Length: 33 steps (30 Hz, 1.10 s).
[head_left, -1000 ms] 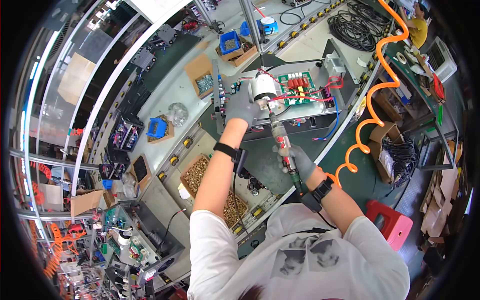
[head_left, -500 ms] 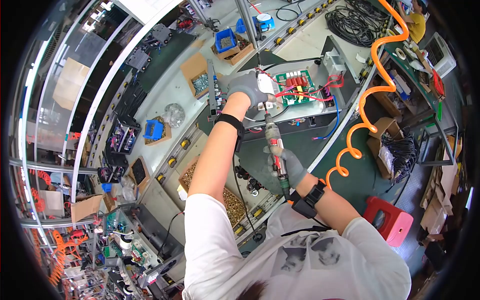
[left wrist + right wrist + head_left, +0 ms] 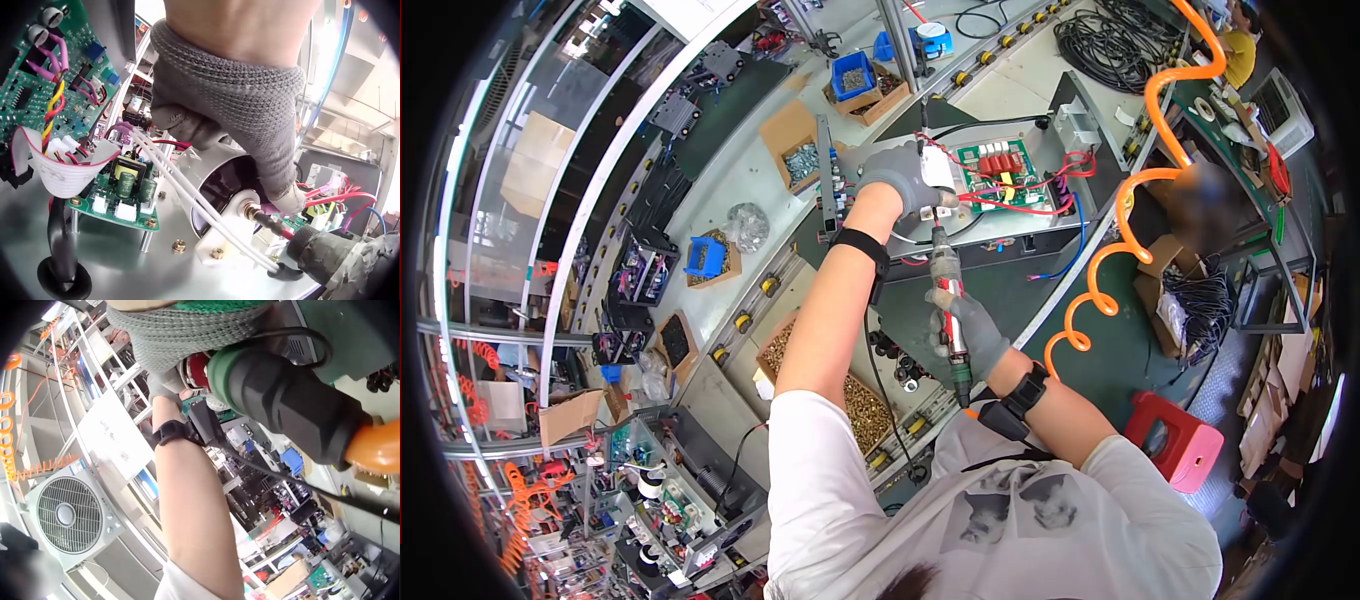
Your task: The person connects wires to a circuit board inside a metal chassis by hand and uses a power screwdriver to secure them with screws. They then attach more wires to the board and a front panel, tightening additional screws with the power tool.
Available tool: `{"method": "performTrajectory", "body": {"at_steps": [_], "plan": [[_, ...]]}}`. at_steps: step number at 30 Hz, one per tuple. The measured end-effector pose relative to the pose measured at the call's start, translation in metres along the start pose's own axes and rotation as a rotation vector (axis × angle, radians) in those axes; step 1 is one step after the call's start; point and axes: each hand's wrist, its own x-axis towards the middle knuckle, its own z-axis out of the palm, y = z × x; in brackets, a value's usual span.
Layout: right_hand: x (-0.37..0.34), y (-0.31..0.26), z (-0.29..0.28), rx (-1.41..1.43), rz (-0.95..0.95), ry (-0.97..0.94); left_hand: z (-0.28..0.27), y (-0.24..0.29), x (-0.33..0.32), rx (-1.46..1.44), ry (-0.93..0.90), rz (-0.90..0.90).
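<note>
In the head view my gloved left hand [image 3: 897, 178] grips a white cylinder [image 3: 937, 168] on an open metal chassis [image 3: 1040, 218]. The left wrist view shows the glove [image 3: 231, 106] over the cylinder [image 3: 203, 172], one fingertip close beside a brass-coloured nut [image 3: 250, 210] at its white bracket [image 3: 215, 244]. The bit of a taped power driver [image 3: 334, 253] meets that nut. My gloved right hand [image 3: 974, 332] is wrapped round the driver's body [image 3: 948, 272]; in the right wrist view the glove [image 3: 187, 337] lies against the driver's green and black rear end [image 3: 281, 400].
A green circuit board [image 3: 997, 172] with red wires sits right of the cylinder. Boxes of small hardware [image 3: 800, 160] stand left, and a long box of brass-coloured parts [image 3: 865, 415] lies below. An orange coiled hose [image 3: 1135, 180] hangs at the right, above a red stool [image 3: 1175, 440].
My left hand has shifted up and over the cylinder. The driver and my right hand have moved slightly left, and the driver now stands straighter in the head view.
</note>
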Motion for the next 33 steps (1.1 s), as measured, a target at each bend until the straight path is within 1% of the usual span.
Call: {"method": "performTrajectory", "body": {"at_steps": [1,5,8,10,11,13,14,15,16,17,18,19,20,21,22,23,24,25,26,27,29,30,32,33], "plan": [[0.001,0.001,-0.001,0.006,0.001,0.008,0.007,-0.003,0.004,0.015,0.052,0.006],[0.006,0.002,0.004,-0.001,-0.022,0.015,0.017,-0.008,0.014,-0.023,0.064,0.019],[0.008,0.005,0.002,-0.052,-0.032,0.070,0.011,-0.004,0.007,-0.030,0.074,0.033],[0.011,0.007,-0.003,-0.083,-0.067,0.021,-0.012,0.005,-0.010,-0.036,-0.055,-0.021],[0.011,0.008,-0.006,-0.081,-0.072,0.021,-0.010,0.005,-0.011,-0.033,-0.051,-0.017],[0.009,0.004,-0.012,-0.161,-0.109,0.018,0.003,0.001,-0.010,-0.169,0.001,-0.029],[0.003,-0.001,-0.015,-0.166,-0.114,0.015,0.013,0.000,-0.012,-0.170,0.009,-0.030],[-0.007,-0.007,-0.018,-0.266,-0.106,0.040,0.025,0.000,-0.018,-0.291,0.145,-0.083],[-0.016,-0.011,-0.024,-0.363,-0.097,0.067,0.026,0.005,-0.034,-0.412,0.278,-0.134],[-0.023,-0.011,-0.033,-0.449,-0.119,0.009,0.026,0.011,-0.053,-0.553,0.314,-0.185],[-0.030,-0.006,-0.049,-0.446,-0.127,0.015,0.044,0.008,-0.060,-0.703,0.435,-0.151],[-0.035,0.002,-0.067,-0.644,-0.185,-0.033,0.046,0.014,-0.082,-0.820,0.487,-0.150],[-0.038,0.003,-0.081,-0.839,-0.248,-0.079,0.065,0.017,-0.095,-0.938,0.625,-0.100],[-0.060,-0.010,-0.082,-0.833,-0.112,-0.098,0.084,0.024,-0.107,-0.970,0.722,-0.126],[-0.086,-0.024,-0.083,-0.826,0.026,-0.118,0.098,0.037,-0.117,-1.059,0.671,-0.262],[-0.101,-0.031,-0.094,-0.943,0.045,-0.081,0.129,0.046,-0.120,-0.968,0.654,-0.291],[-0.115,-0.037,-0.109,-1.063,0.068,-0.046,0.148,0.063,-0.124,-1.007,0.671,-0.157],[-0.129,-0.042,-0.128,-1.057,0.065,-0.040,0.171,0.080,-0.120,-0.975,0.464,-0.159],[-0.142,-0.047,-0.147,-1.054,0.061,-0.033,0.194,0.100,-0.112,-0.984,0.387,-0.073],[-0.155,-0.051,-0.162,-1.061,0.057,-0.028,0.200,0.125,-0.105,-0.991,0.380,-0.009],[-0.179,-0.059,-0.181,-1.120,-0.237,-0.017,0.169,0.160,-0.089,-1.035,-0.004,-0.001],[-0.193,-0.066,-0.177,-1.132,-0.246,-0.010,0.175,0.177,-0.075,-1.042,0.007,0.010],[-0.219,-0.078,-0.167,-0.899,-0.053,0.190,0.192,0.199,-0.046,-1.100,0.106,0.229],[-0.225,-0.079,-0.174,-0.868,-0.012,0.242,0.184,0.203,-0.044,-1.064,-0.134,0.224]]}}
